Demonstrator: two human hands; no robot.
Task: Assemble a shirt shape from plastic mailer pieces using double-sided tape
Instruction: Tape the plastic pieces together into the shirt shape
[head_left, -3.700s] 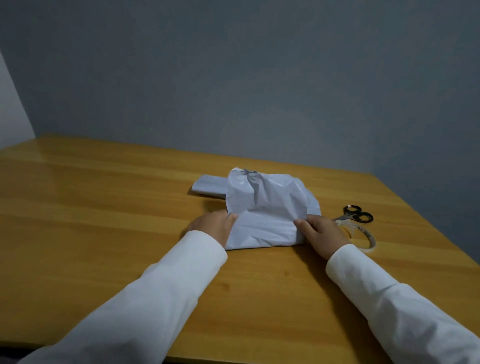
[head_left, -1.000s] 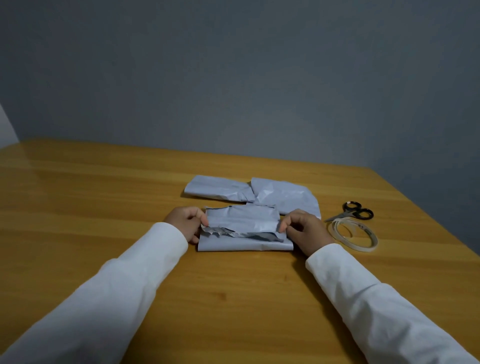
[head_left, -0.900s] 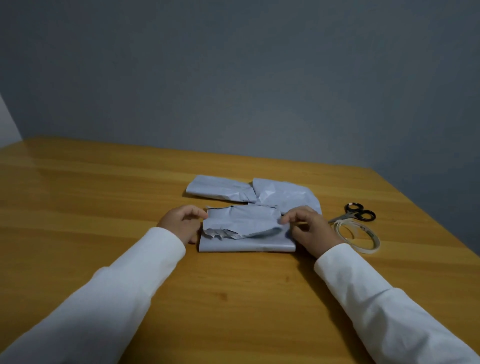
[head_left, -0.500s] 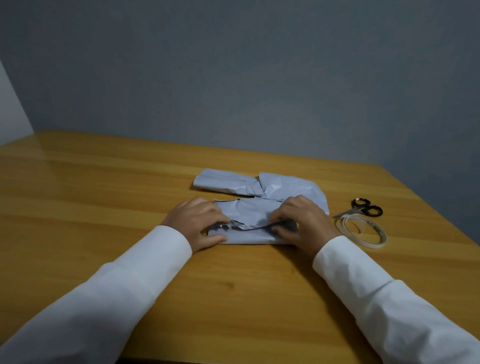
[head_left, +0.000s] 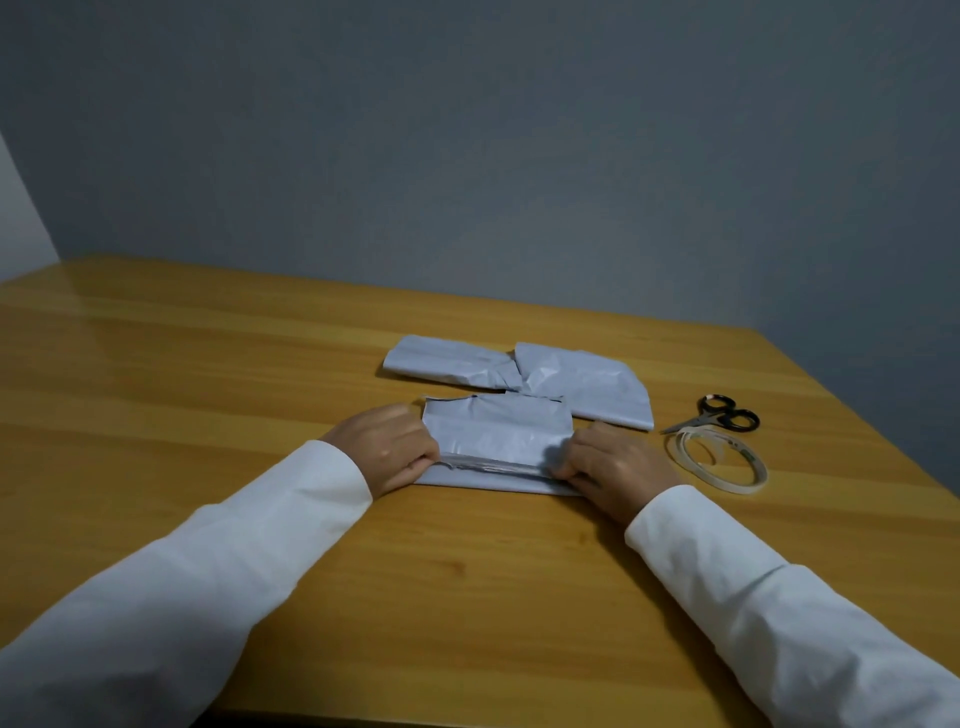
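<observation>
Near the middle of the frame, left hand (head_left: 387, 449) and right hand (head_left: 613, 467), fingers curled, each grip pinching an end of the folded gray mailer piece (head_left: 496, 441) on the wooden surface (head_left: 467, 597). Farther up, two more mailer pieces (head_left: 519, 371). Off right, tape ring (head_left: 717, 462), then scissors (head_left: 719, 413).

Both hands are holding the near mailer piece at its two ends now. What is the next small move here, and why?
Probably press the folded flap flat along its crease. The left hand and the right hand pinch the two ends of the near mailer piece, and a raised fold edge runs between them, not yet flat. The tape roll lies untouched beside the scissors.
</observation>
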